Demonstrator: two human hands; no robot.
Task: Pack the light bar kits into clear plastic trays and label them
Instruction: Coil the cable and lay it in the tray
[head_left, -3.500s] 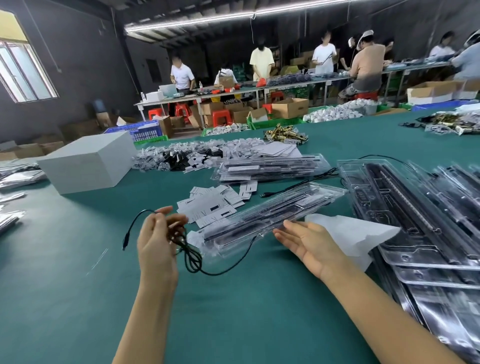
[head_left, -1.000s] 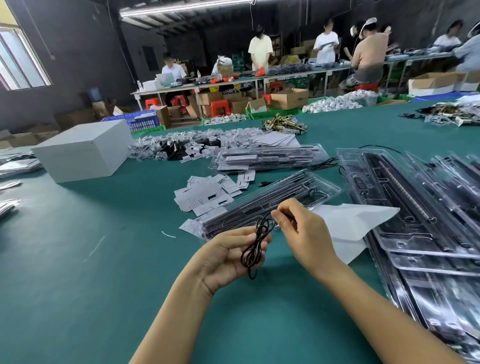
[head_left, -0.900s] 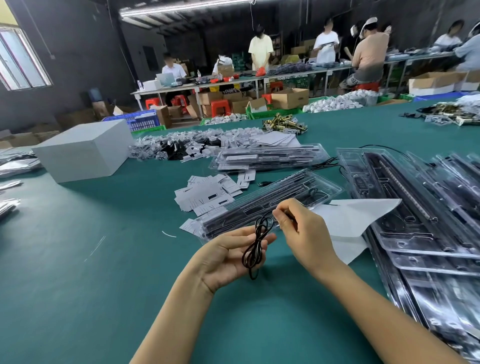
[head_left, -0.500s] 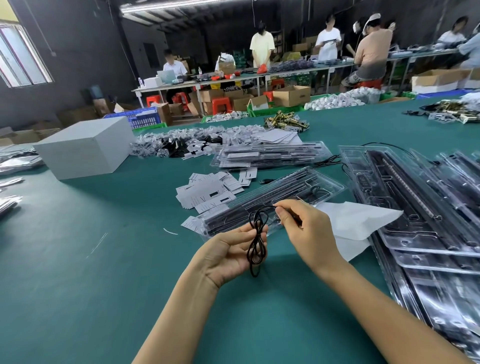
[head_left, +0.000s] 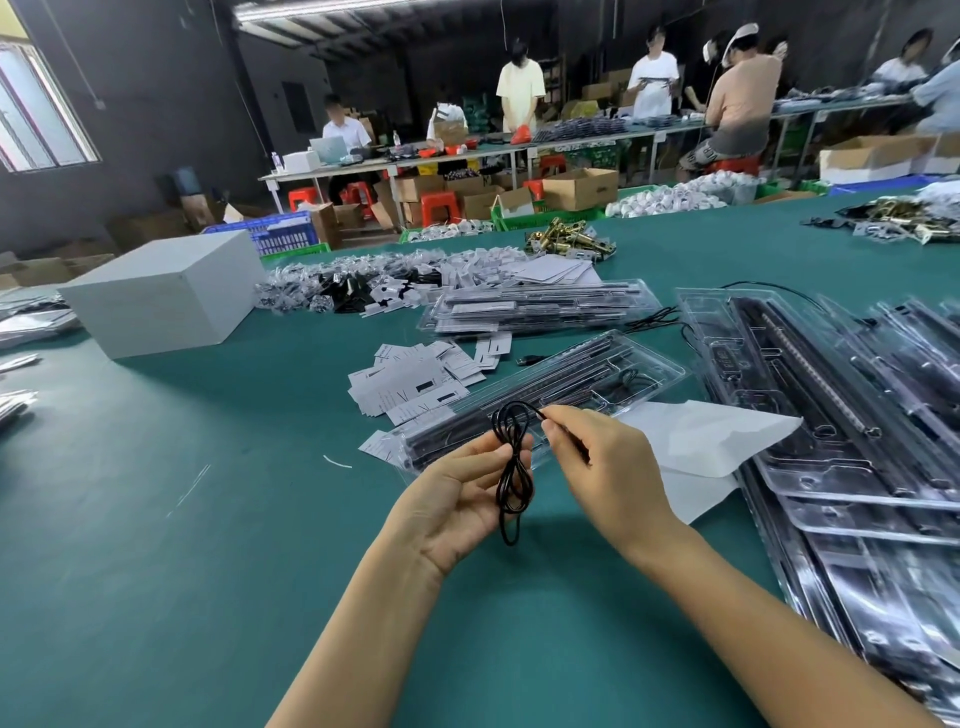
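Cable (head_left: 511, 470) now coiled between hands (head_left: 602, 467)

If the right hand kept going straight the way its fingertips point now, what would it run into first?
The right hand points left, pinching the top loop of the coiled black cable. Going straight on, it would probably meet the cable loops first, then the left hand's fingertips. Depth is unclear, but the clear tray seems to lie behind.

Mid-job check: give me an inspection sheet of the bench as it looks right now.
Surface: green table, tidy near the hands.
Job's things: open clear tray holding light bar parts; packed trays stacked behind; loose labels.
Clutter: white box, white paper sheet, bagged small parts.
Hands: left hand cradles the coiled black cable; right hand pinches its top loop.
Cables: another black cable lies by the stack.
Surroundings: other workers at far benches.
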